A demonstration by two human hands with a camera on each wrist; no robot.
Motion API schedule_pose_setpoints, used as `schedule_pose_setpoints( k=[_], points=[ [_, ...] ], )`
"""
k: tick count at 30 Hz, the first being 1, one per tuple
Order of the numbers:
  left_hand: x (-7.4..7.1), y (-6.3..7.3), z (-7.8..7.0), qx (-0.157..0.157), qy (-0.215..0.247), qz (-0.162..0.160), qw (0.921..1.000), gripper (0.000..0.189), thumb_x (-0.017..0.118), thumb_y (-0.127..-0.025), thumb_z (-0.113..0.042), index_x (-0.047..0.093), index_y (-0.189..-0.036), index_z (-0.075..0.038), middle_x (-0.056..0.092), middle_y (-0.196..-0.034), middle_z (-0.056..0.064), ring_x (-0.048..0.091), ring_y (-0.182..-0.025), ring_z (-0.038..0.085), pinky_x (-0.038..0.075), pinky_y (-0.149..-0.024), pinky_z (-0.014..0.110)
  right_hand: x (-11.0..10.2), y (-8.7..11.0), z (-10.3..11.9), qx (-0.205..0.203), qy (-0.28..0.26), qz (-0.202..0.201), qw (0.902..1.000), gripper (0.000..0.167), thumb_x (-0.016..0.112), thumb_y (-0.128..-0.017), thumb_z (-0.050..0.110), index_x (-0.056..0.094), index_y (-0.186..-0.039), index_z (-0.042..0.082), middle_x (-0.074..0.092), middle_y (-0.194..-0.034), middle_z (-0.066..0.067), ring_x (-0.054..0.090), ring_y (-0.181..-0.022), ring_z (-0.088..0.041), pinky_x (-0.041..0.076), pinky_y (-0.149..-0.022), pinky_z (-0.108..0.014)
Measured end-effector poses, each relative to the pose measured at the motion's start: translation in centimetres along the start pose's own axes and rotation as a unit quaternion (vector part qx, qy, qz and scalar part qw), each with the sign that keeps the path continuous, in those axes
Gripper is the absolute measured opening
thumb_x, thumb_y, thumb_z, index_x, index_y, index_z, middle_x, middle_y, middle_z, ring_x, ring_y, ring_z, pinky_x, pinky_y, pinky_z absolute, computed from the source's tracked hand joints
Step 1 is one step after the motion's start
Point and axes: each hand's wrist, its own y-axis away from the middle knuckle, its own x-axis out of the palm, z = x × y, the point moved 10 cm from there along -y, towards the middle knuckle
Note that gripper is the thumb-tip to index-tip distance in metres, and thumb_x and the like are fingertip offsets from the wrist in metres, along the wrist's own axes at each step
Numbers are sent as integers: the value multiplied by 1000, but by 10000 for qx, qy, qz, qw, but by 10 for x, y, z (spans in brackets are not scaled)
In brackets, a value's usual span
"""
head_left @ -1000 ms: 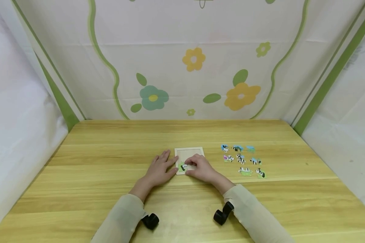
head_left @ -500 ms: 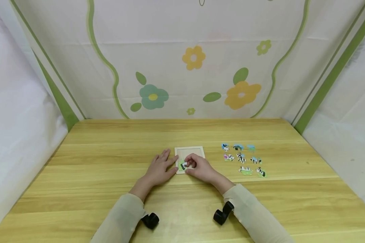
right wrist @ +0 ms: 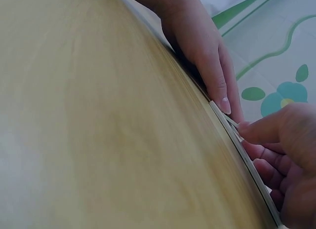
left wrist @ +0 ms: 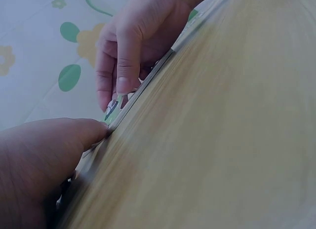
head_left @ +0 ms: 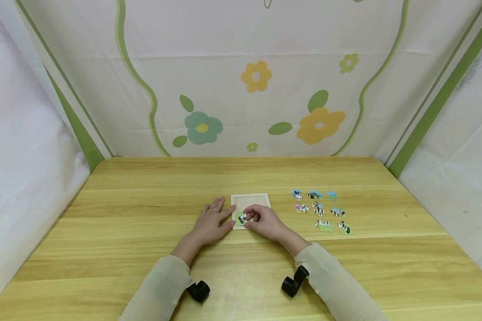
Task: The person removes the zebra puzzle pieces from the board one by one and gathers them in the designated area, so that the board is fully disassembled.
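A square, light wooden puzzle tray [head_left: 251, 195] lies on the table, its inside bare toward the far side. In its near left corner is a green, black and white puzzle piece [head_left: 240, 218], slightly tilted in the left wrist view. My right hand [head_left: 267, 221] pinches this piece between thumb and curled fingers, which partly cover it. Flat on the table, my left hand [head_left: 209, 225] has its fingers spread, with thumb and forefinger touching the tray's left edge. The right wrist view shows both hands meeting at the tray's edge [right wrist: 247, 162].
To the right of the tray, several loose puzzle pieces [head_left: 318, 208] with black-and-white animals lie in rough rows on the wooden table [head_left: 144, 276]. A white flowered cloth [head_left: 233, 44] hangs behind the table. Each wrist carries a black camera mount [head_left: 198, 291].
The right hand and the piece shift only very slightly within the tray's near left corner. The left hand stays at the tray's edge, and the loose pieces lie as before.
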Motion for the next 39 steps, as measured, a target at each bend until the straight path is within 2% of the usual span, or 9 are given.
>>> schedule_pose_setpoints(
  k=[7,14,29,39],
  points=[
    [-1,0,0,5,19,-8,10000,48,45,-88,-39,42,-130,-17,20,-138,19,13,-127,28,8,-99,47,0,-3,-8,48,-229,66,9997,23,65,-76,6,59,-97,-1,55,-76,-1,47,-66,-13,41,-58,-24],
    [0,-1,-1,12,41,3,10000,47,44,-88,-39,42,-130,-17,20,-138,19,13,-127,29,8,-99,47,-16,-2,-4,47,-638,16,9979,22,64,-77,7,60,-97,1,57,-79,-2,51,-72,-16,43,-64,-29],
    [3,-1,-1,53,3,46,10000,48,43,-88,-39,40,-131,-17,19,-138,19,12,-127,28,7,-99,46,-83,19,-6,-154,-579,-482,9970,29,63,-79,9,58,-105,-4,58,-86,-7,52,-78,-21,43,-67,-28],
    [3,0,-1,8,33,68,10000,48,44,-88,-38,40,-131,-16,19,-138,19,12,-127,27,7,-99,45,-123,44,-26,-38,-681,-812,9944,32,62,-80,15,57,-107,-1,57,-89,-12,51,-78,-19,44,-66,-25]
  ],
)
